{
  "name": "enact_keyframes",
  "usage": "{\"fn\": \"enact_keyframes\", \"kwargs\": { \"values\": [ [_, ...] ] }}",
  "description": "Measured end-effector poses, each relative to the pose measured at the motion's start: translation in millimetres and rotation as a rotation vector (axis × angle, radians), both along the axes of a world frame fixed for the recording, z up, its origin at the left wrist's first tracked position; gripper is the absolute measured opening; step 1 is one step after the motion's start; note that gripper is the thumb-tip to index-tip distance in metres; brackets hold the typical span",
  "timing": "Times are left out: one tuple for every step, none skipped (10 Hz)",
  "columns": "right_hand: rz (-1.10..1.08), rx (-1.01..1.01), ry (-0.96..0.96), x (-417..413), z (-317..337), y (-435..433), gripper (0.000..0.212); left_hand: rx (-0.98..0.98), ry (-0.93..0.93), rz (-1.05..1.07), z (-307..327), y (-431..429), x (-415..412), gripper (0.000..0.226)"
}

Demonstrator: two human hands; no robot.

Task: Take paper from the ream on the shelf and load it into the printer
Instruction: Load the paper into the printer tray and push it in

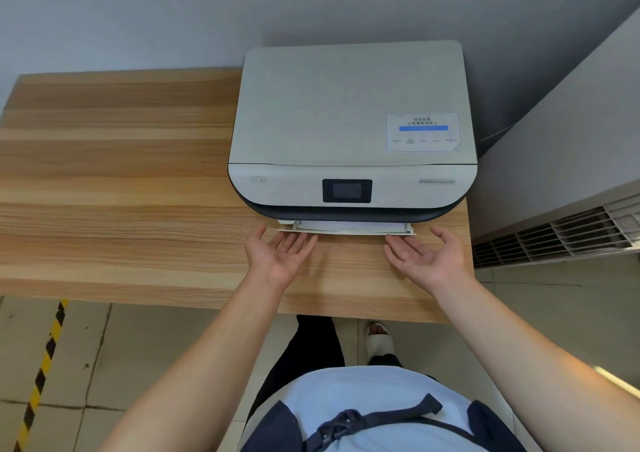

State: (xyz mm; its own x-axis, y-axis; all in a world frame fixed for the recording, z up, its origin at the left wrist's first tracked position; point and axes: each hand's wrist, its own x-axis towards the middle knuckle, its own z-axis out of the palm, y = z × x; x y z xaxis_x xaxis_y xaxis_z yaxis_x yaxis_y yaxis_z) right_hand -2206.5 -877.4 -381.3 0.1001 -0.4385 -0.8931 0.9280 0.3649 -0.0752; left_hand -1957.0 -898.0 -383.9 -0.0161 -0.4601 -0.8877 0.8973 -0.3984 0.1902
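Note:
A white printer (349, 112) with a dark base and a small screen stands at the right end of a wooden table (121, 181). Its paper tray (346, 230) sticks out a little at the front, with white paper (346, 225) lying inside. My left hand (277, 254) is palm up, fingers apart, its fingertips at the tray's left front edge. My right hand (426, 254) is also palm up and open, fingertips at the tray's right front edge. Neither hand holds anything. The ream and the shelf are out of view.
A grey wall stands behind and right of the printer. A vented unit (568, 233) sits low on the right. Yellow-black tape (41, 375) runs across the tiled floor at the left. My legs and a white shoe (379, 341) show below the table edge.

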Motion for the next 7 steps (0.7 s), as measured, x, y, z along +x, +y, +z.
{"fn": "enact_keyframes", "kwargs": {
  "values": [
    [-0.037, -0.019, -0.006, 1, -2, -13, 0.061, -0.026, 0.016, 0.009, -1, -14, -4, 0.073],
    [-0.075, -0.025, -0.037, 0, -6, -20, 0.069, -0.023, 0.039, 0.060, -3, -23, -7, 0.083],
    [-0.088, -0.037, -0.047, 0, -10, -17, 0.070, -0.030, 0.056, 0.069, -5, -22, -6, 0.083],
    [-0.096, -0.063, -0.053, 0, -11, -13, 0.070, -0.041, 0.061, 0.078, -6, -18, -6, 0.079],
    [-0.072, -0.079, -0.023, -1, -5, -10, 0.068, -0.062, 0.054, 0.061, -7, -14, -5, 0.080],
    [-0.028, -0.082, 0.012, -3, 5, -4, 0.063, -0.087, 0.024, 0.029, -1, -8, -6, 0.076],
    [0.013, -0.104, 0.036, -7, 13, 8, 0.058, -0.097, 0.008, 0.009, 3, 3, -8, 0.070]
  ]
}}
